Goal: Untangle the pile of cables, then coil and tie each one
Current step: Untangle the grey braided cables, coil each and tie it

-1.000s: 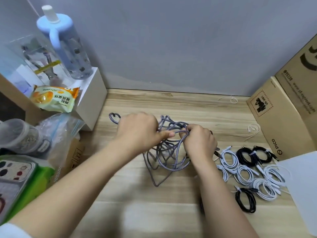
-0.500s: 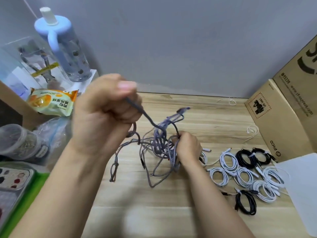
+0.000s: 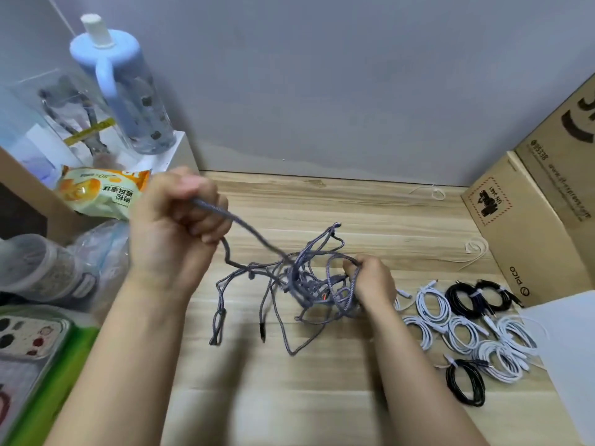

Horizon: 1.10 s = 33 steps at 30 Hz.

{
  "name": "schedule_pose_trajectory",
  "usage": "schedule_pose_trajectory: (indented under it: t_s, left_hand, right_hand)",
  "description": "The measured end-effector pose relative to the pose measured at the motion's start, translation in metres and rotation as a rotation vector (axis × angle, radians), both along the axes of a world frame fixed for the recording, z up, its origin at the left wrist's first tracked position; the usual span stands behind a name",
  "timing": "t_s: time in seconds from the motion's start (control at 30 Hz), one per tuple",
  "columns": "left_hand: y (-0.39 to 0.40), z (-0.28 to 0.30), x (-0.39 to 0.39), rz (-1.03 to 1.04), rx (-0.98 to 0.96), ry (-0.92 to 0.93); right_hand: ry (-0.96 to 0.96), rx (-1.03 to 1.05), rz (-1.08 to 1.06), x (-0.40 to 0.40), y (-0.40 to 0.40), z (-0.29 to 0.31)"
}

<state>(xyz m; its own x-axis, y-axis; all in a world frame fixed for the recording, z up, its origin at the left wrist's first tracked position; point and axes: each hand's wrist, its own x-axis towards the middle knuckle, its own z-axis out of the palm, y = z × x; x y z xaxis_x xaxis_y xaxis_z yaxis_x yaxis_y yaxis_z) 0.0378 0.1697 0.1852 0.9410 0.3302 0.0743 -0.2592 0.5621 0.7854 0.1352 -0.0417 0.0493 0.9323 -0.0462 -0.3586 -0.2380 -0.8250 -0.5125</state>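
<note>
Cables [image 3: 309, 284], grey and braided, hang tangled just above your wooden table [image 3: 370, 220]. Your left hand [image 3: 175, 226] grips one strand, raised; your right hand [image 3: 370, 281] pinches the knot beside coiled cables [image 3: 463, 329].

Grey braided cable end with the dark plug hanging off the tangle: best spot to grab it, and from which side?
Pinch the dark plug, coming from the near table edge. It hangs clear below the grey tangle, apart from other strands. The left hand and right hand hold cable above, so that side is unobstructed.
</note>
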Motion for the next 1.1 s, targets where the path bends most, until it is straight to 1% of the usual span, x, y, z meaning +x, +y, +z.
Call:
schedule_pose_trajectory:
  t_s: [0.03,0.07,0.1,0.13,0.17,0.2,0.23,0.27,0.3,0.37,0.4,0.43,0.5,0.57,0.6,0.7,0.77,0.83,0.9,0.93,1.03,1.1]
  left_hand:
    - [0.004,-0.009,0.004,0.130,0.155,0.175]
    - [0.007,-0.020,0.008,0.240,0.363,0.333]
    - [0.008,-0.029,0.012,0.306,0.586,0.470]
    - [0.008,-0.039,0.013,0.366,0.865,0.545]
    - [0.006,-0.049,0.012,0.434,1.194,0.573]
    - [0.003,-0.059,0.011,0.494,1.514,0.541]
    - [-0.003,-0.067,0.011,0.520,1.742,0.460]
    - [-0.010,-0.072,0.012,0.489,1.861,0.362]
    - [-0.017,-0.077,0.013,0.425,1.928,0.272]
    - [-0.031,-0.092,0.015,0.237,2.036,0.173]
    - [-0.037,-0.099,0.014,0.125,2.083,0.163]
    - [-0.043,-0.105,0.013,0.041,2.114,0.178]
    - [-0.050,-0.115,0.013,-0.062,2.104,0.239]
    - [-0.047,-0.119,0.018,-0.056,2.094,0.233]
    - [-0.043,-0.120,0.021,-0.033,2.090,0.201]
    - [-0.032,-0.122,0.030,-0.048,2.058,0.093]
    - [-0.028,-0.118,0.030,-0.082,2.055,0.059]
    - [-0.028,-0.110,0.029,-0.180,2.058,0.113]
    - [-0.031,-0.099,0.029,-0.308,2.080,0.198]
    - [-0.034,-0.091,0.030,-0.321,2.110,0.221]
    - [-0.039,-0.069,0.035,-0.270,2.208,0.259]
    - [-0.032,-0.056,0.039,-0.240,2.177,0.298]
  right_hand:
    - [-0.020,0.005,0.022,-0.001,-0.004,0.003]
    - [-0.036,0.028,0.042,-0.003,-0.008,0.006]
    - [-0.046,0.065,0.066,-0.004,-0.009,0.009]
    - [-0.044,0.120,0.075,-0.003,-0.009,0.010]
    - [-0.029,0.195,0.069,-0.003,-0.009,0.011]
    - [-0.005,0.285,0.050,-0.003,-0.007,0.012]
    - [0.021,0.370,0.031,-0.004,-0.006,0.012]
    - [0.040,0.436,0.023,-0.004,-0.006,0.012]
    - [0.053,0.479,0.025,-0.005,-0.006,0.014]
    - [0.070,0.545,0.039,-0.007,-0.004,0.022]
    - [0.076,0.580,0.040,-0.009,-0.003,0.028]
    - [0.080,0.614,0.039,-0.010,-0.001,0.035]
    - [0.113,0.665,0.038,-0.012,0.002,0.046]
    - [0.160,0.714,0.051,-0.015,0.005,0.057]
    - [0.169,0.734,0.057,-0.016,0.005,0.060]
    - [0.113,0.742,0.045,-0.021,0.005,0.067]
    - [0.091,0.782,-0.034,-0.022,0.004,0.068]
    - [0.063,0.770,-0.108,-0.020,0.003,0.065]
    - [-0.006,0.678,-0.159,-0.016,0.001,0.059]
    - [-0.046,0.649,-0.180,-0.014,0.000,0.056]
    - [-0.108,0.647,-0.206,-0.011,-0.001,0.052]
    - [-0.128,0.576,-0.180,-0.011,-0.002,0.054]
